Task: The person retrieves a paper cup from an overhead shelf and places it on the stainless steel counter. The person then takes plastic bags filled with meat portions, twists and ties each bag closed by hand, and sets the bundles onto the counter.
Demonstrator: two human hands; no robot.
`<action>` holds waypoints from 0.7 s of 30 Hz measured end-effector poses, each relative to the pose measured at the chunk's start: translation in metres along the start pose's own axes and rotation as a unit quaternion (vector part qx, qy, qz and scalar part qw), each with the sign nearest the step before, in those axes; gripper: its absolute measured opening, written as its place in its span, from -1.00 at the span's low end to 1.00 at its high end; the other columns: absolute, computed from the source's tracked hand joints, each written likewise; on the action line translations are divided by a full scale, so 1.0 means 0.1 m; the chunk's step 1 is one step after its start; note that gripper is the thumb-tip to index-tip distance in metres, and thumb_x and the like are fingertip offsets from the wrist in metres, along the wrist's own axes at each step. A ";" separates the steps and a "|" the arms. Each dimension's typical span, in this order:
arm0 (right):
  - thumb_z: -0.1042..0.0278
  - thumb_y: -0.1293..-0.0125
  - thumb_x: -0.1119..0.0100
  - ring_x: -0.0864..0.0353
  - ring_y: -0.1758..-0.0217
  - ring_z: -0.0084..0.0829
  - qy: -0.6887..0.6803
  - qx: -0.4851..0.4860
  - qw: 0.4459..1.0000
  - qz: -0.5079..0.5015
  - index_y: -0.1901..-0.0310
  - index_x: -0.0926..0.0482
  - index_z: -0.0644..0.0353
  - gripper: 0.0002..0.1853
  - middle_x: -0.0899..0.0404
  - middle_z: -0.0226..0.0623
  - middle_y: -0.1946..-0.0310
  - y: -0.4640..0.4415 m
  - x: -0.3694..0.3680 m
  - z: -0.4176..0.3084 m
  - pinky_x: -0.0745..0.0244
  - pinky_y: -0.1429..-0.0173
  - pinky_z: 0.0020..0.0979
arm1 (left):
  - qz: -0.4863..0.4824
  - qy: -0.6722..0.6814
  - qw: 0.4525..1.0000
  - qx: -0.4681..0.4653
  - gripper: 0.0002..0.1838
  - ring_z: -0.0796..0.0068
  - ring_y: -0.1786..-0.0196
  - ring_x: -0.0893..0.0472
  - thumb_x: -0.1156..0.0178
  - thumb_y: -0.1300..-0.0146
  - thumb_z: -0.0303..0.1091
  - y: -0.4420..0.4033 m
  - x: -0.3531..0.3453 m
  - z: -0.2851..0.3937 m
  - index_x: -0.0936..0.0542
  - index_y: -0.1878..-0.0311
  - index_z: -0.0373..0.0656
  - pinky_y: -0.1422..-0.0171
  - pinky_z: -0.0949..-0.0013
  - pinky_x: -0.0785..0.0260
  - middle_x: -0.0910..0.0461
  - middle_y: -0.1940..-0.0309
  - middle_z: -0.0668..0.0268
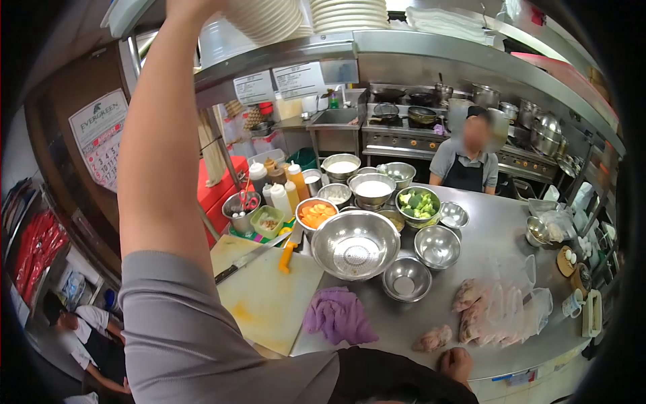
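Note:
My left hand reaches up to the overhead shelf, beside a stack of white plates. Its fingers are cut off by the top edge, so their grip is hidden. Low on the right, my right hand rests closed at the counter's near edge, with nothing visible in it. Just left of it lies a piece of raw meat, and beyond are bagged raw meat pieces. A purple cloth lies beside the cutting board, which bears a black-handled knife and an orange-handled knife.
A large steel bowl stands mid-counter among smaller bowls, including sliced carrots and broccoli. Squeeze bottles cluster behind. The metal shelf spans overhead. One person is across the counter, another at lower left.

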State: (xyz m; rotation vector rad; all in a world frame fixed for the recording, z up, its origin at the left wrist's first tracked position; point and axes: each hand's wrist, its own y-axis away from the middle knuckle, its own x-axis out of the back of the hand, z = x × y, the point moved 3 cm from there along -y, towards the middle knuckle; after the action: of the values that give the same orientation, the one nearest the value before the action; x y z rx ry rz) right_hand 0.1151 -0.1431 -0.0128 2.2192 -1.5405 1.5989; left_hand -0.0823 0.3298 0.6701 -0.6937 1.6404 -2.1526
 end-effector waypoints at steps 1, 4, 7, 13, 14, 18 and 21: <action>0.45 -0.19 -0.26 -0.54 0.46 0.04 0.001 0.004 1.000 0.001 0.41 -0.52 0.21 -0.89 -0.52 -0.07 0.51 0.00 0.00 0.00 -0.41 0.36 -0.03 | 0.016 -0.069 0.997 -0.037 -0.22 0.00 -0.16 -0.62 -0.44 -0.13 -0.04 -0.03 -0.02 -0.16 -0.44 -0.32 -0.32 -0.22 0.13 -0.49 -0.59 -0.15 -0.11; 0.45 -0.18 -0.27 -0.55 0.46 0.03 -0.004 -0.010 1.000 -0.007 0.41 -0.52 0.21 -0.89 -0.53 -0.08 0.52 0.02 -0.02 0.05 -0.43 0.34 -0.05 | 0.088 0.194 0.977 0.021 -0.16 0.15 -0.18 -0.63 -0.56 -0.04 -0.15 0.49 0.27 -0.38 -0.43 -0.34 -0.34 -0.19 0.21 -0.52 -0.59 -0.19 -0.12; 0.42 -0.17 -0.29 -0.55 0.48 -0.04 -0.012 0.003 1.000 -0.009 0.42 -0.51 0.17 -0.88 -0.52 -0.16 0.54 0.02 -0.04 0.09 -0.44 0.36 -0.08 | 0.027 0.171 0.984 0.050 0.04 0.21 -0.13 -0.63 -0.50 -0.12 0.09 0.84 0.13 -1.01 -0.23 -0.49 -0.36 -0.20 0.12 -0.52 -0.56 -0.17 0.01; 0.41 -0.18 -0.30 -0.57 0.46 -0.05 0.011 -0.010 1.000 -0.007 0.41 -0.55 0.19 -0.88 -0.54 -0.15 0.53 0.06 -0.03 0.08 -0.45 0.35 -0.10 | 0.019 0.617 0.732 0.290 -0.37 0.27 -0.25 -0.56 0.13 -0.50 0.28 2.46 0.17 -1.20 -0.37 -0.42 0.10 -0.09 0.07 -0.52 -0.53 -0.29 0.34; 0.37 -0.23 -0.29 -0.58 0.45 -0.03 -0.010 -0.018 0.999 -0.025 0.38 -0.58 0.20 -0.88 -0.56 -0.11 0.51 0.06 -0.02 0.09 -0.46 0.33 -0.09 | -0.007 0.655 0.677 0.334 -0.29 0.20 -0.19 -0.58 0.16 -0.47 0.37 2.82 0.19 -1.17 -0.35 -0.42 0.03 -0.07 0.04 -0.48 -0.55 -0.24 0.27; 0.35 -0.36 -0.24 -0.60 0.44 -0.25 -0.115 -0.120 0.981 -0.096 0.32 -0.60 0.22 -0.85 -0.58 -0.16 0.50 0.01 0.00 0.25 -0.49 0.29 -0.21 | -0.137 0.674 0.474 0.549 -0.24 0.09 -0.36 -0.48 0.23 -0.45 0.41 4.31 0.24 -0.78 -0.32 -0.48 0.09 -0.28 -0.04 -0.39 -0.45 -0.39 0.28; 0.36 -0.29 -0.39 -0.42 0.36 -0.52 -0.236 -0.065 0.968 -0.047 0.21 -0.55 0.20 -0.81 -0.50 -0.37 0.37 -0.42 0.39 -0.17 -0.43 0.21 -0.42 | -0.306 0.632 0.358 0.616 -0.24 0.10 -0.23 -0.61 0.31 -0.46 0.42 5.29 0.14 -0.44 -0.35 -0.47 0.11 -0.08 0.03 -0.57 -0.56 -0.29 0.28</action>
State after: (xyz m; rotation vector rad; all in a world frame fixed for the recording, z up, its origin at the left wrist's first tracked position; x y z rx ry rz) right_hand 0.1321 -0.1398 0.0446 2.6767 -1.5374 0.9518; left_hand -0.1295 0.2142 0.1543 1.3694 -0.9617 -3.5571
